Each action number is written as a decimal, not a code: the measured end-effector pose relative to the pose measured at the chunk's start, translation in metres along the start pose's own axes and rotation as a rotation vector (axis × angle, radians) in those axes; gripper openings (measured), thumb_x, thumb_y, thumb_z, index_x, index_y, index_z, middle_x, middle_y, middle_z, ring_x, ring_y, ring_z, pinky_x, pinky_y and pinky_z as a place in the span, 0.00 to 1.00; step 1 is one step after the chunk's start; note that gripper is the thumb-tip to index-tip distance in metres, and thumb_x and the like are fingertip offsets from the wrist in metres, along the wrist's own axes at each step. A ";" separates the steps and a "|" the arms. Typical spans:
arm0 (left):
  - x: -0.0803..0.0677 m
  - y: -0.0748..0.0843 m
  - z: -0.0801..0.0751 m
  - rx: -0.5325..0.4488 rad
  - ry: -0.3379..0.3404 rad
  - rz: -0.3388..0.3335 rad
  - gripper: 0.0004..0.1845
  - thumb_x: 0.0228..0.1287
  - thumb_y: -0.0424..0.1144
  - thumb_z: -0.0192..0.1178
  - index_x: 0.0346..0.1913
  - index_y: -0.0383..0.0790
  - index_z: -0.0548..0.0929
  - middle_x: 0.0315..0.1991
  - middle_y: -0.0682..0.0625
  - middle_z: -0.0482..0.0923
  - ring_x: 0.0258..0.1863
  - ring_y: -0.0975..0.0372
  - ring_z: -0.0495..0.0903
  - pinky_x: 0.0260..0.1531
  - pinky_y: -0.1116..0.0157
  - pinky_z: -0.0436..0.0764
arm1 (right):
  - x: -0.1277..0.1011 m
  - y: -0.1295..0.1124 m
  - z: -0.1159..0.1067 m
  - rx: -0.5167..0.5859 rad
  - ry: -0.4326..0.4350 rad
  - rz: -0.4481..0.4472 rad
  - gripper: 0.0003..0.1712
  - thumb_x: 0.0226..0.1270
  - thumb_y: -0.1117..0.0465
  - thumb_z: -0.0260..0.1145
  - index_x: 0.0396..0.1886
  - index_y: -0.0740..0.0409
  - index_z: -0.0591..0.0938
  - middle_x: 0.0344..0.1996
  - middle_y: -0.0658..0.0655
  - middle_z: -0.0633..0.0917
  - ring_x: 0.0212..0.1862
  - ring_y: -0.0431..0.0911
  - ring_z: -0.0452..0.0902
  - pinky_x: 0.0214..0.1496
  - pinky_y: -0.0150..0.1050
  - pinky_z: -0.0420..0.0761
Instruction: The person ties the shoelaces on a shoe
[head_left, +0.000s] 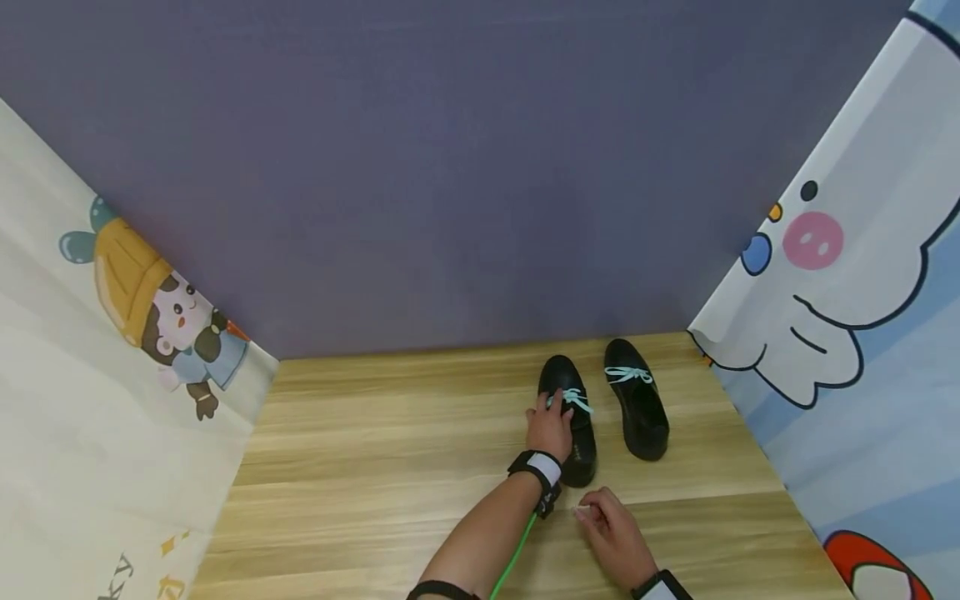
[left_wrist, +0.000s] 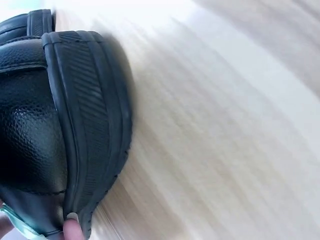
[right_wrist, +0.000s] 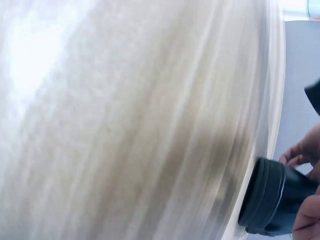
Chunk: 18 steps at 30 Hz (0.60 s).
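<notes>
A black lace-up shoe with pale turquoise laces points toward the dark wall. My left hand holds it across the middle, fingers by the laces. In the left wrist view, one fingertip presses the ridged sole edge of the shoe. Just behind the heel is my right hand, fingers bent toward the thumb. A small pale patch shows at its fingertips; whether this is a nail or a held thing is unclear. The right wrist view shows the shoe heel near that hand's thumb.
The matching black shoe, its lace tied in a bow, stands just to the right. Wood-grain flooring lies underneath. A dark grey wall closes the far side, with printed curtains on both sides. A green cable runs along my left forearm.
</notes>
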<state>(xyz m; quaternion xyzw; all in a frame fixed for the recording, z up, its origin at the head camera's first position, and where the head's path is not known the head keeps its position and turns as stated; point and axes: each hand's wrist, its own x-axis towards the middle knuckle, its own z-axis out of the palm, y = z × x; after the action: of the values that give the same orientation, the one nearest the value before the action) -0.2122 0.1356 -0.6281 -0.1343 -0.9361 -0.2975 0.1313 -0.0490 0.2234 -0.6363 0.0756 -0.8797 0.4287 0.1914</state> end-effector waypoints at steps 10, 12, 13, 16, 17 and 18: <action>0.006 -0.002 0.006 -0.130 -0.023 -0.017 0.28 0.68 0.47 0.64 0.64 0.32 0.76 0.59 0.38 0.75 0.44 0.42 0.80 0.45 0.53 0.81 | -0.005 0.006 0.004 0.044 -0.066 -0.083 0.17 0.60 0.71 0.72 0.38 0.44 0.79 0.31 0.37 0.72 0.30 0.30 0.68 0.29 0.24 0.71; 0.006 -0.003 0.005 -0.161 -0.052 -0.011 0.28 0.68 0.45 0.64 0.64 0.31 0.75 0.60 0.37 0.75 0.47 0.41 0.80 0.48 0.53 0.81 | -0.005 0.006 0.005 0.062 -0.074 -0.102 0.17 0.60 0.72 0.72 0.38 0.45 0.79 0.31 0.37 0.72 0.30 0.31 0.69 0.29 0.24 0.71; 0.007 -0.004 0.004 -0.176 -0.072 -0.010 0.27 0.68 0.43 0.64 0.64 0.30 0.74 0.60 0.36 0.75 0.49 0.41 0.80 0.50 0.53 0.81 | -0.005 0.006 0.005 0.074 -0.081 -0.104 0.16 0.60 0.72 0.72 0.37 0.46 0.79 0.31 0.37 0.72 0.30 0.30 0.69 0.29 0.24 0.71; 0.008 -0.006 0.002 -0.219 -0.141 -0.015 0.26 0.71 0.40 0.61 0.66 0.29 0.72 0.63 0.35 0.73 0.57 0.44 0.78 0.56 0.54 0.78 | -0.005 0.005 0.006 0.097 -0.111 -0.114 0.13 0.61 0.72 0.72 0.37 0.50 0.80 0.32 0.37 0.73 0.31 0.31 0.69 0.29 0.25 0.72; 0.009 -0.007 0.001 -0.236 -0.165 -0.014 0.25 0.72 0.38 0.60 0.67 0.29 0.71 0.64 0.34 0.72 0.59 0.44 0.77 0.58 0.54 0.77 | -0.005 0.005 0.006 0.100 -0.122 -0.121 0.12 0.61 0.72 0.71 0.37 0.52 0.80 0.32 0.37 0.73 0.31 0.31 0.69 0.29 0.26 0.72; 0.009 -0.008 0.001 -0.247 -0.187 -0.011 0.25 0.73 0.38 0.59 0.67 0.29 0.70 0.64 0.34 0.72 0.61 0.45 0.76 0.60 0.55 0.76 | -0.005 0.004 0.006 0.098 -0.131 -0.123 0.11 0.62 0.72 0.71 0.37 0.53 0.81 0.32 0.38 0.73 0.31 0.31 0.70 0.29 0.26 0.72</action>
<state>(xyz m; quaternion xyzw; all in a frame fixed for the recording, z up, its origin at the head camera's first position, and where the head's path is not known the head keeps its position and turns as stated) -0.2232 0.1314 -0.6297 -0.1713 -0.9013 -0.3971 0.0245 -0.0476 0.2211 -0.6449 0.1665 -0.8620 0.4530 0.1554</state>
